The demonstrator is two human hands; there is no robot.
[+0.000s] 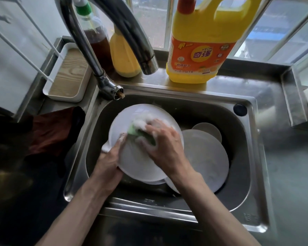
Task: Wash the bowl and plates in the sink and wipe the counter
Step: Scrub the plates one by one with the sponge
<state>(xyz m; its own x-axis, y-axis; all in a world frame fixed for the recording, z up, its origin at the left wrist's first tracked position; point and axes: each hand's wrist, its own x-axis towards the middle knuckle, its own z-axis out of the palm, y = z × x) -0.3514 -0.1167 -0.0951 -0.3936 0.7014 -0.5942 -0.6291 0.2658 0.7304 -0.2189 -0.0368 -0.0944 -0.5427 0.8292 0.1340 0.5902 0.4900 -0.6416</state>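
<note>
A white plate (pixel 132 160) is tilted up inside the steel sink (pixel 245 157). My left hand (pixel 112 157) grips its left rim, thumb on the face. My right hand (pixel 164 144) presses a soapy green sponge (pixel 140 132) against the plate's upper middle; foam covers the fingertips. Behind it, a second white plate (pixel 206 157) lies flat in the sink, and a smaller round dish (pixel 209 129) shows at its far edge. Another white rim (pixel 172 187) peeks out under my right wrist.
The curved faucet (pixel 114 23) arches over the sink's back left. A yellow detergent jug (pixel 201 43), a small yellow bottle (pixel 123 55) and a brown-liquid bottle (pixel 98 39) stand on the back ledge. A dark red cloth (pixel 50 132) lies left; a white tray (pixel 69 73) sits behind it.
</note>
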